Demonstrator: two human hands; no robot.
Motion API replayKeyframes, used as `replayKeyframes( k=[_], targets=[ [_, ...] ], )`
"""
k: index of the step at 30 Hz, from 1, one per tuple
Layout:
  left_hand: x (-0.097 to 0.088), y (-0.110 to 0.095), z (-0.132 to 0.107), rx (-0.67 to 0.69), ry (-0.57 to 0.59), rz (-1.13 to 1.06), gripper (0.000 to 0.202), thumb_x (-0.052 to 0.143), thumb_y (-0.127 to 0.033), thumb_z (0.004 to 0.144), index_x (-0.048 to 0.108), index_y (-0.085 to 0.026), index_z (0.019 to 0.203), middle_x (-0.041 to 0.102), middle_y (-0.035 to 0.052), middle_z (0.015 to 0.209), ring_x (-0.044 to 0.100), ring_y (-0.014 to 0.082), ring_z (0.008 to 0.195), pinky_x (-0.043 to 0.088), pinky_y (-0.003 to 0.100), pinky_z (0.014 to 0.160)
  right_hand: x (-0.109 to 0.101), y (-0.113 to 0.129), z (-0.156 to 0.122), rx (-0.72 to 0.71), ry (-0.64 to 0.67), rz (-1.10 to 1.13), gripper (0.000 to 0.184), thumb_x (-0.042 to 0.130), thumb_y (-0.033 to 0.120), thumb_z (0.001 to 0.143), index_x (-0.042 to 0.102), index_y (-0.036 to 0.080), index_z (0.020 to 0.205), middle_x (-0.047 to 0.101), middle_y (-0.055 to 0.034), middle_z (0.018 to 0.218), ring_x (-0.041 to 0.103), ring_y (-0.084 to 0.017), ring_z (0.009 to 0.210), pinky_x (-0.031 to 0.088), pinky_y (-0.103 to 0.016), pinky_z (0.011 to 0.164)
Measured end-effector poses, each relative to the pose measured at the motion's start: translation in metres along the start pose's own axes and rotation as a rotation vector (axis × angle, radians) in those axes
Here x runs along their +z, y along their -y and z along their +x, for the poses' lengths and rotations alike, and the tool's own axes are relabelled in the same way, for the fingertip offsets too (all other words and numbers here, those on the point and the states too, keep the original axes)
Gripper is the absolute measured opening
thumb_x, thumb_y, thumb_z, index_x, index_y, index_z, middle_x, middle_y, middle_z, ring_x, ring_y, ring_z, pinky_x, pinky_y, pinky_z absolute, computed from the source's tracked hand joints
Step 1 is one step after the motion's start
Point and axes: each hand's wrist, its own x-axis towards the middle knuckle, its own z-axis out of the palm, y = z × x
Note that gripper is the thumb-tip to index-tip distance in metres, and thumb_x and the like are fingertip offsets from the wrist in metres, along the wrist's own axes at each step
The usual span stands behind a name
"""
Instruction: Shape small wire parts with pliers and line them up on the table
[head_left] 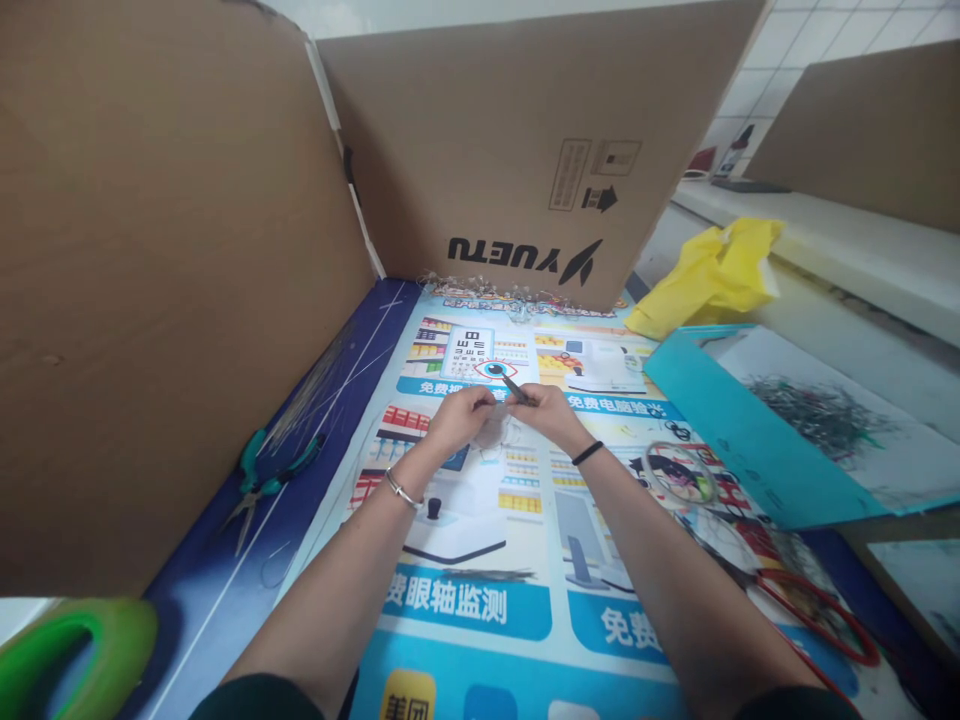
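Over the middle of a printed poster mat [465, 620], my two hands are close together. My right hand [553, 418] grips a slim dark tool [517, 390], its narrow end pointing up and to the left; whether it is tweezers or something else is unclear. Just left of it, the fingers of my left hand [461, 420] are pinched together. What they hold is too small to make out. Below the fingertips there is a pale, faint patch on the mat. Short lengths of thin wire [480, 573] lie between my forearms.
Cardboard panels [480, 130] wall the left and back. Pliers with teal handles [259, 485] and loose wires [311, 400] lie left. Green tape [120, 640] is front left. Right are a blue folder [720, 440] with wire scraps [817, 415], a yellow bag [712, 270] and a red ring [862, 655].
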Motion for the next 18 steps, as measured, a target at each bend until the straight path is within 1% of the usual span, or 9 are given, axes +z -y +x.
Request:
replayKeyframes(
  k=[3,6,9,13,18],
  targets=[
    [-0.001,-0.001,0.000,0.030,-0.006,0.073,0.016,0.048,-0.015,0.074,0.063,-0.020,0.078,0.064,0.0008,0.077,0.057,0.0155,0.077,0.042,0.026,0.072,-0.001,0.002,0.000,0.024,0.013,0.056,0.017,0.059,0.029,0.061,0.064,0.016,0.071,0.059,0.0022,0.063,0.050,-0.011,0.061,0.039,-0.024,0.058],
    [-0.002,-0.001,0.001,0.066,-0.038,0.117,0.016,0.048,-0.013,0.073,0.062,-0.019,0.078,0.065,0.0020,0.084,0.057,0.0157,0.085,0.042,0.027,0.079,-0.001,0.003,0.000,0.038,-0.001,0.063,0.015,0.060,0.029,0.061,0.062,0.017,0.069,0.057,0.0030,0.061,0.049,-0.011,0.060,0.038,-0.023,0.058],
    [-0.001,0.001,0.001,0.053,-0.036,0.124,0.016,0.047,-0.013,0.073,0.061,-0.019,0.078,0.065,0.0015,0.081,0.057,0.0149,0.081,0.042,0.026,0.074,-0.001,0.001,0.001,0.025,-0.009,0.063,0.012,0.060,0.028,0.061,0.060,0.017,0.066,0.055,0.0035,0.059,0.047,-0.011,0.059,0.038,-0.023,0.058],
    [0.001,0.003,0.000,-0.008,-0.044,0.147,0.015,0.047,-0.015,0.073,0.060,-0.020,0.079,0.065,0.0004,0.076,0.057,0.0139,0.072,0.042,0.024,0.065,0.001,-0.004,0.001,-0.001,-0.032,0.100,0.016,0.058,0.030,0.063,0.063,0.016,0.069,0.058,0.0021,0.063,0.049,-0.011,0.061,0.040,-0.024,0.061],
    [0.002,0.005,-0.001,-0.037,-0.049,0.161,0.013,0.048,-0.017,0.074,0.060,-0.020,0.077,0.064,0.0002,0.074,0.056,0.0129,0.068,0.041,0.023,0.061,0.003,-0.008,0.001,-0.047,-0.075,0.048,0.018,0.057,0.032,0.066,0.064,0.016,0.070,0.058,0.0015,0.062,0.050,-0.012,0.060,0.040,-0.024,0.060]
  ],
)
